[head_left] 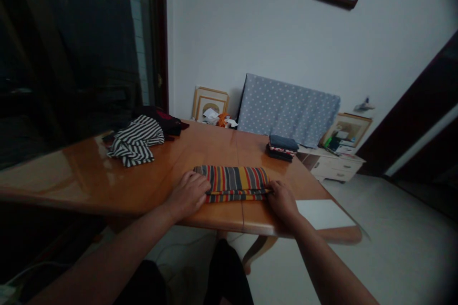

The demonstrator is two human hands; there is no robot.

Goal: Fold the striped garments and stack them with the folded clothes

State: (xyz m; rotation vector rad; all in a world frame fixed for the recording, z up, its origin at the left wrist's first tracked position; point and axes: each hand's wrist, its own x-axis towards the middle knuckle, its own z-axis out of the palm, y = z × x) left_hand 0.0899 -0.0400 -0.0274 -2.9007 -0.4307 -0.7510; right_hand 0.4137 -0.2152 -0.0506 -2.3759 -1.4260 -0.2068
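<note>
A striped cloth garment (236, 178) in red, yellow and grey lies folded into a long flat bundle near the table's front edge. Its near side shows a folded-over layer. My left hand (189, 193) is closed on the bundle's left end, fingers curled over the fabric. At the opposite end, my right hand (282, 200) pinches the edge of the fold between thumb and fingers. Which part of the garment this is, I cannot tell.
The wooden table (211, 147) carries a rumpled black-and-white striped garment (138, 138) and dark clothes (161, 119) at left. A folded clothes stack (282, 147) sits at back right, a white sheet (325, 214) at front right. Beyond stands a low cabinet (336, 167).
</note>
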